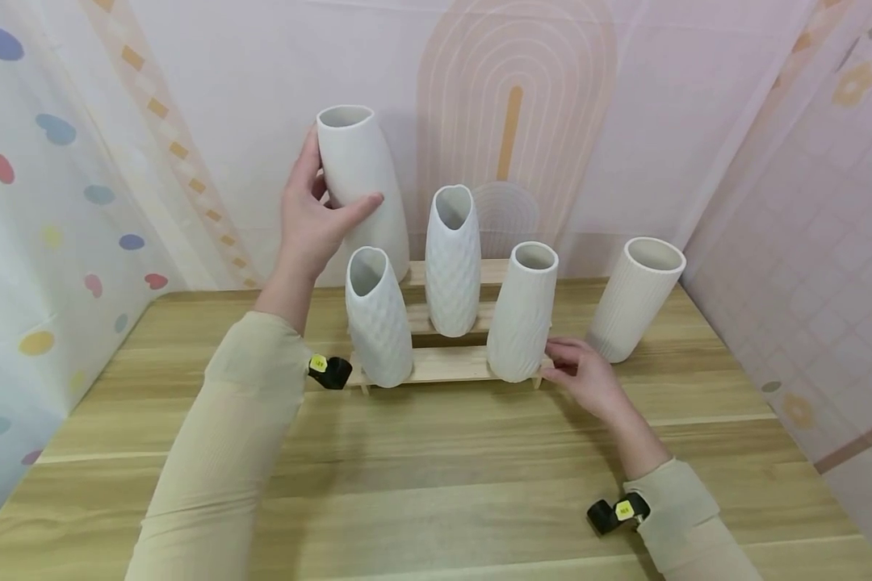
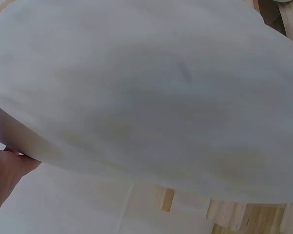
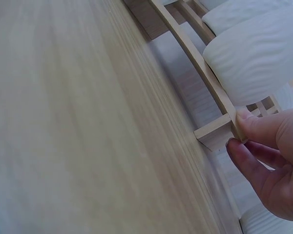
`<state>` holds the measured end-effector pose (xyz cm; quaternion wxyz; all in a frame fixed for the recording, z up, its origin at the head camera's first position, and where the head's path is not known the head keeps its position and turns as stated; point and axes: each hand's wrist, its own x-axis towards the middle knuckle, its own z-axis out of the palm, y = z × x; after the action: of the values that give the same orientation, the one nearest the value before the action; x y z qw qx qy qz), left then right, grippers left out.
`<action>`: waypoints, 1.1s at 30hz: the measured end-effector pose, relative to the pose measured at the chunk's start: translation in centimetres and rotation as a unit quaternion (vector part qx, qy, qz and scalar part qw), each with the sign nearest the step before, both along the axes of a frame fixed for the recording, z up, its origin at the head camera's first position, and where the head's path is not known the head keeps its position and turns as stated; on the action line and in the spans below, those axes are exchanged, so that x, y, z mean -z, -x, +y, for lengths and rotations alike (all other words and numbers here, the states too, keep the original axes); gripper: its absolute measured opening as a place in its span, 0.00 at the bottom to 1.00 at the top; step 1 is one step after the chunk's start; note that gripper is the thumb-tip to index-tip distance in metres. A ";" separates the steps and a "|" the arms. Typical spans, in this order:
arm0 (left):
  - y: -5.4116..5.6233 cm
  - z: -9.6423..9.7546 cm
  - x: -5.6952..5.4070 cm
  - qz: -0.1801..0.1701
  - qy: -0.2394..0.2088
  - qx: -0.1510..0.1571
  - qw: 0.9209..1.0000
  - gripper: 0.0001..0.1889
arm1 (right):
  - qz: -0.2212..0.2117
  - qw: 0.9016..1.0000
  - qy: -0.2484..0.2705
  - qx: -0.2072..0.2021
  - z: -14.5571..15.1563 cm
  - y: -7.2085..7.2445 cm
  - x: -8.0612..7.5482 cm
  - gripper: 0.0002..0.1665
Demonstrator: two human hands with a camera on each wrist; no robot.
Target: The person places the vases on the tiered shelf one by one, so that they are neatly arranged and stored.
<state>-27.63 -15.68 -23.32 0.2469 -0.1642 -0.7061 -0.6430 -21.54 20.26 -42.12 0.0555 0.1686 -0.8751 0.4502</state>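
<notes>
My left hand [image 1: 311,222] grips the upper part of a tall smooth white vase [image 1: 374,186], thumb across its front and fingers behind. The vase's base is at the left end of the top tier of a wooden stepped stand [image 1: 450,365]; in the left wrist view its white side [image 2: 151,97] fills most of the frame. My right hand [image 3: 271,161] pinches the right end of the stand's lowest tier between thumb and fingers. On that tier stand a dimpled white vase [image 1: 381,331] at left and a wavy-ribbed white vase [image 1: 521,323] at right.
Another dimpled white vase [image 1: 453,266] stands on the middle tier. To the right, a ribbed white vase [image 1: 635,298] stands on the wooden table [image 1: 443,500]. Patterned cloth [image 1: 262,48] hangs behind the table and along its sides.
</notes>
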 end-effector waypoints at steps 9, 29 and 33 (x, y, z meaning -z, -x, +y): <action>2.0 -0.7 0.4 -0.036 0.039 -0.006 0.999 0.50 | 0.002 1.000 0.000 -0.002 -0.1 0.1 0.2 0.23; 2.0 -1.5 0.9 -0.062 0.039 0.030 0.997 0.50 | -0.008 1.000 -0.011 0.005 -0.3 0.2 0.2 0.23; 1.6 -1.8 1.2 -0.058 0.035 0.031 0.997 0.48 | -0.001 1.000 -0.014 0.004 -0.4 0.2 0.1 0.23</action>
<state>-29.20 -17.50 -24.56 0.1797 -0.1570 -0.7361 -0.6334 -21.74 19.86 -42.24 0.0540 0.1650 -0.8823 0.4376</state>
